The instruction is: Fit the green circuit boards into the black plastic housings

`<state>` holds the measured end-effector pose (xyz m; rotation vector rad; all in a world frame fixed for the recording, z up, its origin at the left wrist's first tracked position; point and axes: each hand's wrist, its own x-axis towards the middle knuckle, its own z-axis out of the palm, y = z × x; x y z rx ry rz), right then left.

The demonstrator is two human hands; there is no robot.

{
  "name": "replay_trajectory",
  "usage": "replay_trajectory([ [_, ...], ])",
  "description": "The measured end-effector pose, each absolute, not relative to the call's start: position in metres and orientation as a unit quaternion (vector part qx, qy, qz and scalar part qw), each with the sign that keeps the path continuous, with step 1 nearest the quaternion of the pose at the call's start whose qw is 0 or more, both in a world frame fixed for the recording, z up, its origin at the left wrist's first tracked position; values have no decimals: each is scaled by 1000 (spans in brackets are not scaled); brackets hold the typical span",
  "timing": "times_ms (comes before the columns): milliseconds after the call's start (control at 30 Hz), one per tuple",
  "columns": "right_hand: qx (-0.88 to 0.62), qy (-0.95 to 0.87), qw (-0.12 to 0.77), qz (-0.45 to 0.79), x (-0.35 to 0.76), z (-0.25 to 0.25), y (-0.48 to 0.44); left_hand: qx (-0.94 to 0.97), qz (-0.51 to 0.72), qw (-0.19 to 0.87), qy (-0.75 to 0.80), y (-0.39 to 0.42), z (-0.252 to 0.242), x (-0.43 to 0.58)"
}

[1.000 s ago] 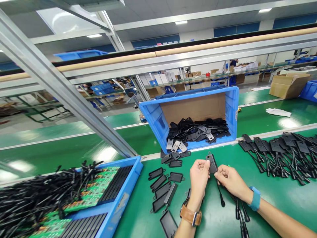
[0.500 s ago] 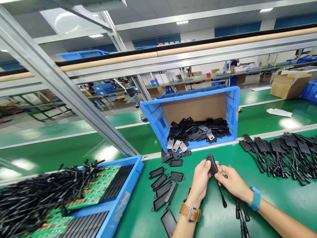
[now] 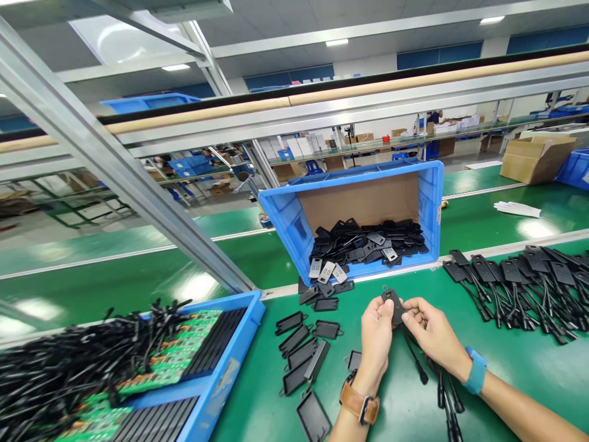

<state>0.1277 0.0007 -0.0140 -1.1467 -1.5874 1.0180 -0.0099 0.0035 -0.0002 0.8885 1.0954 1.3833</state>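
Observation:
A small black plastic case (image 3: 396, 314) with a loop at its top end and a cable (image 3: 416, 362) trailing from its lower end is held between my hands above the green bench. My left hand (image 3: 377, 331) is closed on its left side, thumb on the face. My right hand (image 3: 430, 331) pinches its right edge near the lower end. Several black cable ends (image 3: 448, 399) hang or lie below my right hand. Left of my left wrist, several open case shells (image 3: 301, 353) lie on the bench.
A tilted blue crate (image 3: 432, 215) holds black cover plates (image 3: 363, 242). At lower left, a blue tray (image 3: 234, 350) carries green circuit boards (image 3: 179, 350) and black cables. Cabled black cases (image 3: 510, 270) are piled at right. A metal post (image 3: 151, 190) slants across the left; a white glove (image 3: 518, 209) lies beyond.
My right fingers have shifted up along the case's right edge. My left hand has moved slightly right and down, and the hanging cable has swung a little right.

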Motion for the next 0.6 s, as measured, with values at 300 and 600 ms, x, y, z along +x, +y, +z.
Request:
replay_trajectory([
  [300,-466,-658,466,365,128,-11,-1,424,595,517,445,-2,-5,-2],
  [600,-381,-607,422,555,129,-10,6,378,600,589,388,-5,3,-1],
])
